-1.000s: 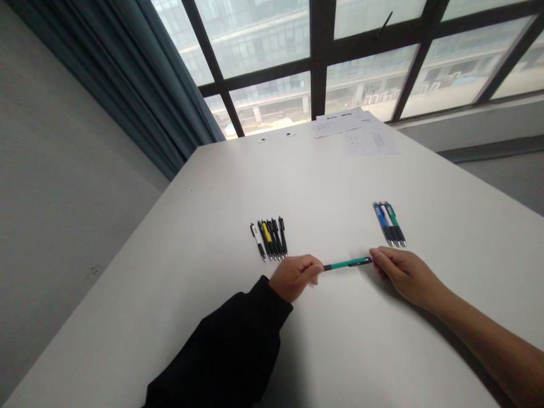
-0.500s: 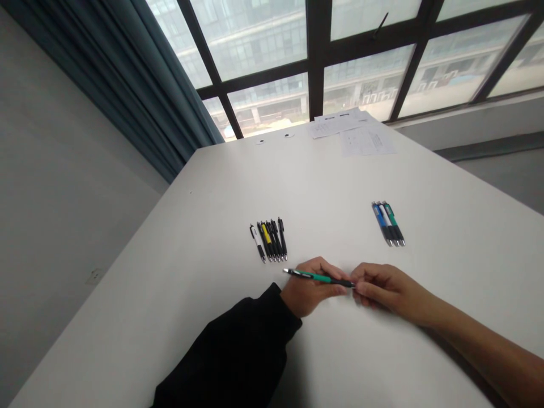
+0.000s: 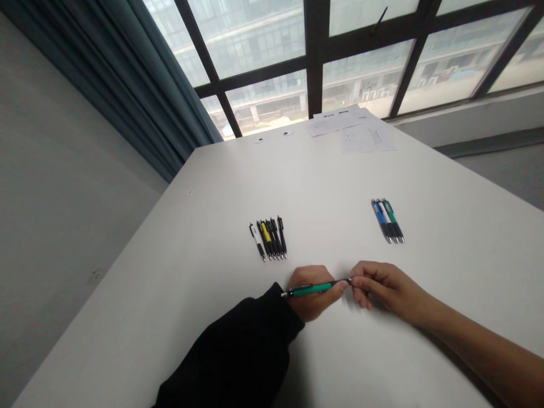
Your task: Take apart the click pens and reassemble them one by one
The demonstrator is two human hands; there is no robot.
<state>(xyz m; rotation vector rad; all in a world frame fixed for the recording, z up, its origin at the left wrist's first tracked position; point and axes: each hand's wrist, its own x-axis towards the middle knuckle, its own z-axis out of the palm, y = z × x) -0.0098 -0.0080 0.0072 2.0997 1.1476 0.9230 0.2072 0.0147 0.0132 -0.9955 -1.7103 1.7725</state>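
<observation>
The green pen (image 3: 314, 289) is held over the worktop (image 3: 340, 351), its barrel closed within the left hand (image 3: 314, 293); its 3 o'clock end is pinched by the right hand (image 3: 385, 287). From the hands, a row of pens (image 3: 267, 239) lies at 10 o'clock, and a blue, white and green pen group (image 3: 386, 221) lies at 1 o'clock.

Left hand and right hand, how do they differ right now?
The left hand comes out of a black sleeve, while the right hand has a bare forearm. The left hand has the green pen's barrel lying across it, while the right hand pinches only the pen's dark end with its fingertips. Both hands share the same pen, held between them.
</observation>
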